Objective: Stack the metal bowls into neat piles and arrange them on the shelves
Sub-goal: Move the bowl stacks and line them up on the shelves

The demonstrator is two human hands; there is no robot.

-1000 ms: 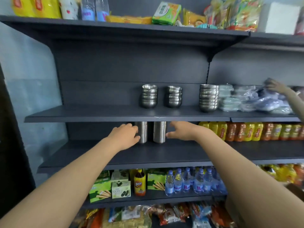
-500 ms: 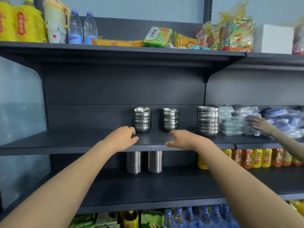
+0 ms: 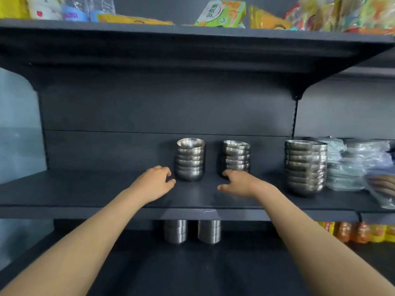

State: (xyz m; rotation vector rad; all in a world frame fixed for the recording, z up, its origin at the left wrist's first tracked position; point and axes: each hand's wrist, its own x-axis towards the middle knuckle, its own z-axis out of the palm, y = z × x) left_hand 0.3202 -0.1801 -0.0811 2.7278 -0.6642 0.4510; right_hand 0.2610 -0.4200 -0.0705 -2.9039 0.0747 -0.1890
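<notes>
Three piles of metal bowls stand on the dark middle shelf: a left pile, a middle pile and a taller, wider right pile. My left hand hovers just left of the left pile, fingers loosely curled and holding nothing. My right hand reaches in front of the base of the middle pile, fingers spread; contact is unclear. On the lower shelf stand two stacks of metal cups, their tops hidden by the shelf edge.
Plastic-wrapped packs lie right of the bowls, with another person's hand on them. Snack packets and bottles fill the top shelf. Orange and yellow bottles stand at the lower right.
My view has risen from the lower shelf to the middle one. Both hands have moved up and forward, from near the cups to beside the bowl piles.
</notes>
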